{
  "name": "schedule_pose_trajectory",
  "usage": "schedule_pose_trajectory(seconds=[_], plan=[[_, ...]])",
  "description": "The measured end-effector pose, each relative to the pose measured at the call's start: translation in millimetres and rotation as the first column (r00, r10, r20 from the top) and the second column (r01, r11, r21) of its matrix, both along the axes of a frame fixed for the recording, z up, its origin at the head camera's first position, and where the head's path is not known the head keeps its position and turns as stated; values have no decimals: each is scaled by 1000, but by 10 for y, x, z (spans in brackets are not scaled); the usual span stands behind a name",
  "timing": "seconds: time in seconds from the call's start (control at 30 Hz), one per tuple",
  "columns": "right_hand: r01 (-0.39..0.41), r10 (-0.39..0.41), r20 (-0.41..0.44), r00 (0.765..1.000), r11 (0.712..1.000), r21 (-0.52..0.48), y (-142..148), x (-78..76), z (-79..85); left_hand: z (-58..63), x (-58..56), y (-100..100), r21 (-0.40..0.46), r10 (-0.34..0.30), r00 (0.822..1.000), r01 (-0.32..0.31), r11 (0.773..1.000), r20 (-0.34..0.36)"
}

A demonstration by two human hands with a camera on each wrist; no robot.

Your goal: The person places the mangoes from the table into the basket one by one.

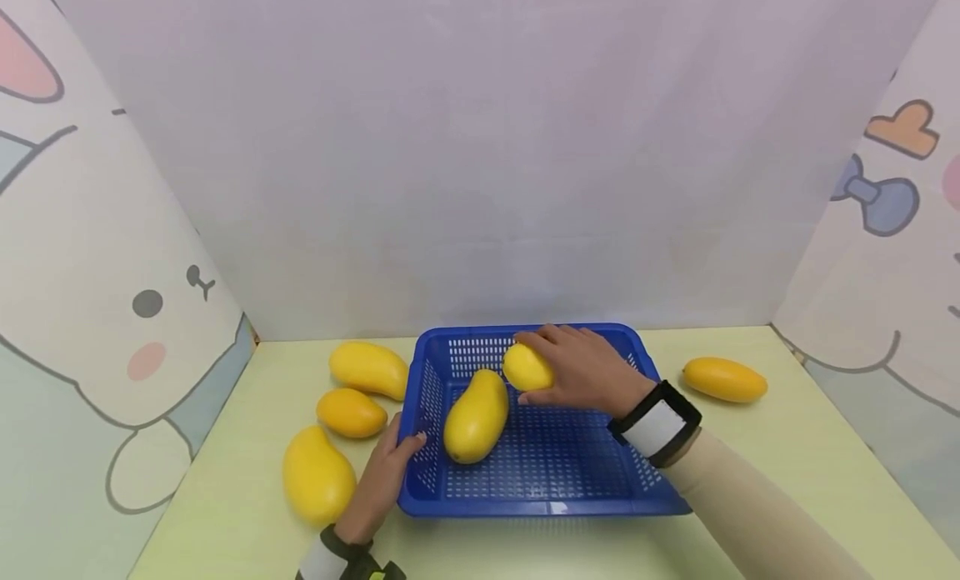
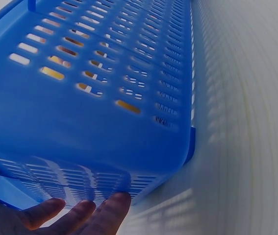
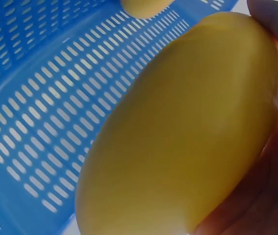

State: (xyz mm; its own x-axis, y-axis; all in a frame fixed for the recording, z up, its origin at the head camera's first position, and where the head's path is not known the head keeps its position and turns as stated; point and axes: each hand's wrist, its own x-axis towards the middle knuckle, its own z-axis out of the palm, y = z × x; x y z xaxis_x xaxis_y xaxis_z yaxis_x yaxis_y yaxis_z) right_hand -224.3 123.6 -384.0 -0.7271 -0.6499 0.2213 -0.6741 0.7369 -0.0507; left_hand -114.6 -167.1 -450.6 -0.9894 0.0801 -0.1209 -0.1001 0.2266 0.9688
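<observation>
A blue plastic basket point(image 1: 540, 508) with slotted walls stands on the table. In the head view my left hand point(image 1: 382, 472) holds its left side, thumb over the rim; in the left wrist view its fingers point(image 2: 110, 210) lie against the outer wall. My right hand point(image 1: 581, 370) grips a yellow mango point(image 1: 527, 367) above the basket's inside. This mango point(image 3: 188, 122) fills much of the right wrist view, with the slotted basket floor point(image 3: 55, 122) below it. Another yellow mango point(image 1: 477, 417) lies in the basket's left part.
Left of the basket lie a yellow mango point(image 1: 367, 368), a smaller orange-yellow mango point(image 1: 351, 412) and a large yellow mango point(image 1: 318, 476) close to my left forearm. To the right sits an orange-yellow mango point(image 1: 724, 380). A pale wall point(image 1: 510, 163) rises behind the table point(image 1: 795, 463).
</observation>
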Motion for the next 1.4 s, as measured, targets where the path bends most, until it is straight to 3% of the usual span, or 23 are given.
schedule_pose_trajectory(seconds=[0.27, 0.5, 0.9, 1.2, 1.4], plan=[[35, -36, 87, 996, 999, 19, -20, -64, -83, 2, -2, -6, -4, 2, 1000, -2, 1000, -6], [-4, 0, 107, 994, 1000, 29, -15, -96, -153, -1, -2, -3, -3, -2, 1000, 2, 1000, -7], [20, -29, 211, 977, 999, 43, -16, -120, -255, 6, 2, -1, 12, -8, 1000, 8, 1000, -8], [31, -53, 186, 981, 992, 121, -38, -147, -332, 15, 11, 5, -2, 0, 1000, 0, 1000, 1], [4, -22, 139, 990, 992, 126, -29, -176, -398, 6, 11, 6, -7, -4, 1000, 4, 1000, -1]])
